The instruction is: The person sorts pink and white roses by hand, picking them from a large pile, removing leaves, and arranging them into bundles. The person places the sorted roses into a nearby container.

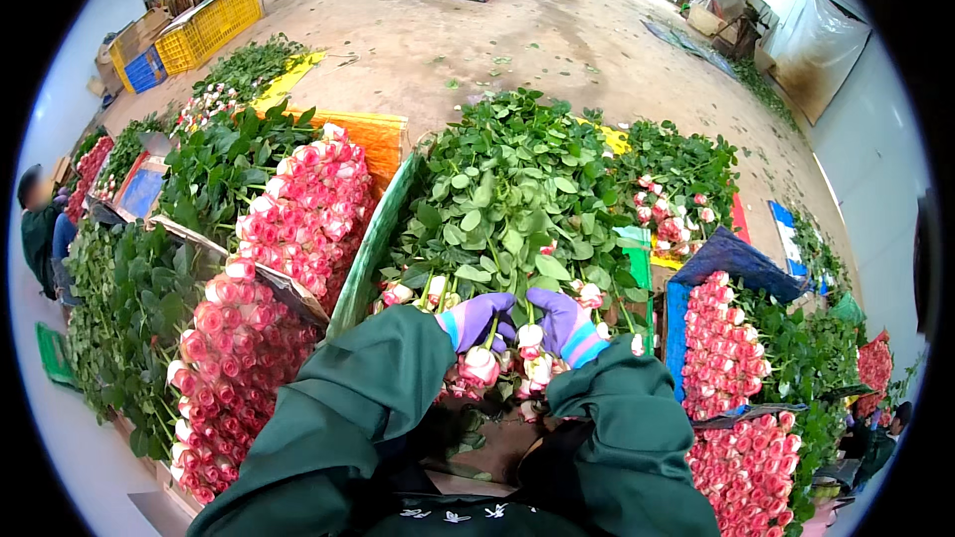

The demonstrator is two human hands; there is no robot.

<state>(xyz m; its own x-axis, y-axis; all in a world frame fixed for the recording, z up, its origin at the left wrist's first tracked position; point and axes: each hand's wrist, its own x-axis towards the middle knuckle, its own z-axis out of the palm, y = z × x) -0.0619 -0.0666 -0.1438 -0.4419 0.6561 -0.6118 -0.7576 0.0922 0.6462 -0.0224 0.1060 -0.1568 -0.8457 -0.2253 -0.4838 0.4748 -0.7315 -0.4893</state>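
Both my hands wear purple gloves with striped cuffs and are close together over a heap of leafy rose stems [500, 201]. My left hand [481, 319] is closed around the stem of a pink-and-white rose [479, 366], whose head hangs below the fingers. With thumb and fingers, my right hand [556, 319] pinches the stem of a smaller, paler rose [530, 335]. More rose heads [539, 371] lie beneath the hands, partly hidden by them. White and pink blooms also show at the heap's near edge, on either side of the hands.
Stacked pink roses [306, 216] fill partitions at my left, beside a green panel [373, 246]. More roses [722, 350] stand at my right behind a blue panel [677, 335]. Yellow crates [213, 26] are at the far left. People sit at the far left [41, 231] and far right [880, 447].
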